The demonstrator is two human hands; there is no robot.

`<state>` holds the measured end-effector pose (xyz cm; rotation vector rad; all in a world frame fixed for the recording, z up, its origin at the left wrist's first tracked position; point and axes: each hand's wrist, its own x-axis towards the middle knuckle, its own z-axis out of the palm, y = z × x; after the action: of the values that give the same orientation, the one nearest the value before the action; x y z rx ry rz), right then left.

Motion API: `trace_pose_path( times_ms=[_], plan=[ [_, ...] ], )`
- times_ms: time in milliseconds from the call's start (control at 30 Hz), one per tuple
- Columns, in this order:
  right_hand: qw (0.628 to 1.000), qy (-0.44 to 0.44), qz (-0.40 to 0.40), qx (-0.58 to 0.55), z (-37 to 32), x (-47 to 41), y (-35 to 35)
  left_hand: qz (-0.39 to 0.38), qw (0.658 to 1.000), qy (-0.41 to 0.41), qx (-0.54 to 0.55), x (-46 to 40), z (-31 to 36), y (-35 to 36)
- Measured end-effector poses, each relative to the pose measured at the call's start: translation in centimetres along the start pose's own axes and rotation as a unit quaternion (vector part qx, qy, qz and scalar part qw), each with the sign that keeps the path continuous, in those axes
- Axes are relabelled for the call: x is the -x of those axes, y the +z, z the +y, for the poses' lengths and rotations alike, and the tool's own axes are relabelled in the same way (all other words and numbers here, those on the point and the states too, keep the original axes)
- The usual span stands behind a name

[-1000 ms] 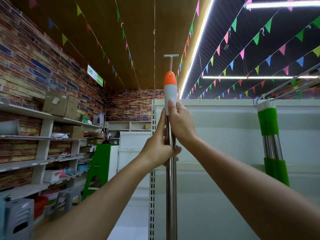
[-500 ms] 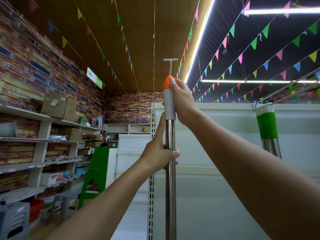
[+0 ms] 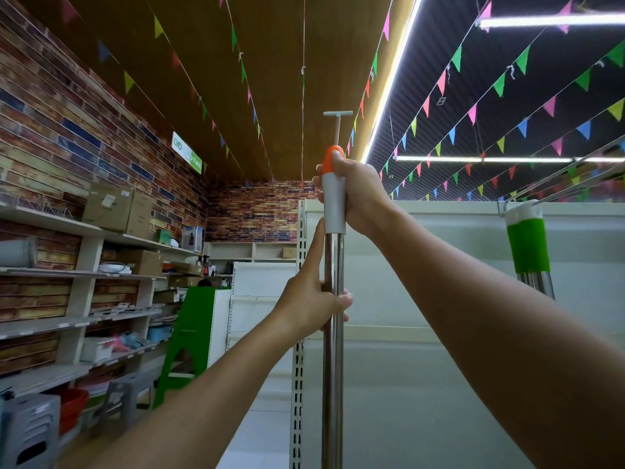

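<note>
1. Before the white shelving unit (image 3: 439,265), a steel pole (image 3: 333,367) is standing upright at frame centre.
2. Right hand (image 3: 360,198) is gripping the pole's white-and-orange handle (image 3: 334,204) at the top.
3. Left hand (image 3: 313,306) is clasping the bare shaft lower down, thumb lying straight up along it.
4. Green-handled poles (image 3: 526,245) are hanging at right, well apart.

Both arms reach upward; the right hand (image 3: 360,196) grips above the gripping left hand (image 3: 309,308), which points one finger up.
</note>
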<state>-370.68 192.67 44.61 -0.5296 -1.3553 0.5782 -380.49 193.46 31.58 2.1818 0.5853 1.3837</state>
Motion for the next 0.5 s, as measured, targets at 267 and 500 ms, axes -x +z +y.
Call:
trace_pose_path(
  times_ms=[267,500],
  plan=[
    [0.999,0.034,0.013,0.002,-0.9,-0.2,0.2,-0.016,1.000,-0.011,0.009,0.3,0.1,-0.3],
    [0.998,0.055,-0.004,-0.036,-1.2,0.1,-0.1,-0.043,0.998,-0.018,0.042,0.6,0.2,-0.5]
  ],
)
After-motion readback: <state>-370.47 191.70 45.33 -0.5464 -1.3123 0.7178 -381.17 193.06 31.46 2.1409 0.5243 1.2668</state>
